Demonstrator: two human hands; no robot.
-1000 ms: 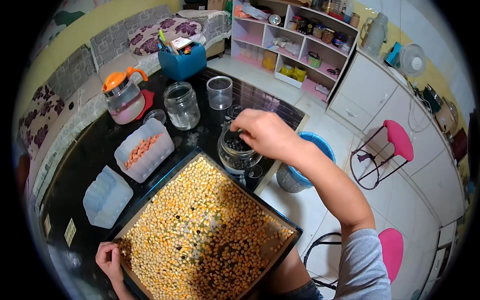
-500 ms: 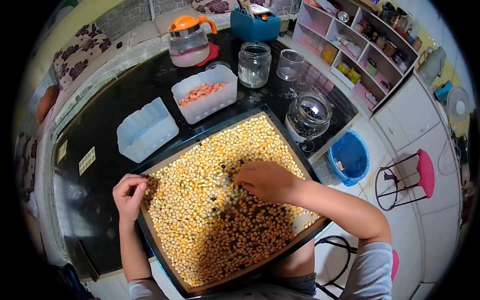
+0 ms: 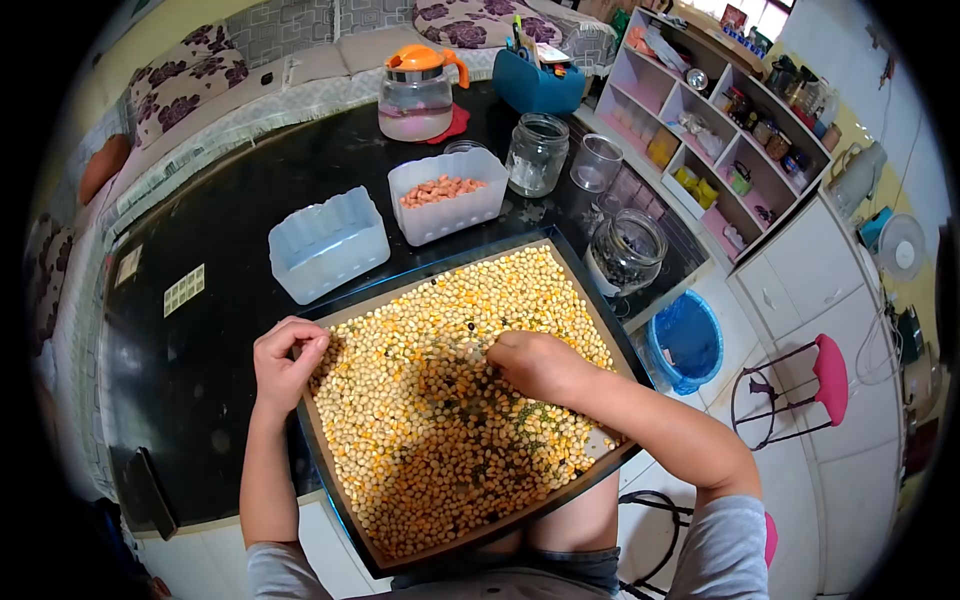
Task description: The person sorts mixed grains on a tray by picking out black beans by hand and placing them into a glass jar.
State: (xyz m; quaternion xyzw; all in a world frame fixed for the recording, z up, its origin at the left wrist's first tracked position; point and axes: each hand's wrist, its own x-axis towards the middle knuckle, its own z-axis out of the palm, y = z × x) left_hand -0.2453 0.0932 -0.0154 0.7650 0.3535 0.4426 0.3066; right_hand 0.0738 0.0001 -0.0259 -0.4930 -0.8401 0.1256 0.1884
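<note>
A shallow tray (image 3: pixel 583 270) with a cardboard-brown inner rim holds a layer of pale round beans (image 3: pixel 400 400), mixed with yellow corn kernels and small green beans. A few black beans (image 3: pixel 471 326) show among them. Over the middle right of the layer, my right hand (image 3: pixel 540 366) is closed, fingertips pinched down at the beans; whatever they hold is hidden. My left hand (image 3: pixel 288 362) rests at the tray's upper left corner, thumb and fingers curled together, and I cannot make out anything between them.
Beyond the tray stand a translucent bin (image 3: pixel 330 250), another with pink peanuts (image 3: pixel 440 190), an empty jar (image 3: pixel 537 155), a glass cup (image 3: pixel 596 163) and a jar of black beans (image 3: pixel 627 252). An orange-lidded pitcher (image 3: pixel 415 100) is farther back. A blue-lined bucket (image 3: pixel 685 340) stands right.
The view has shifted, so the table things appear farther right. My right hand stays pinched over the beans, and fewer black beans show near it. My left hand keeps its place at the tray corner.
</note>
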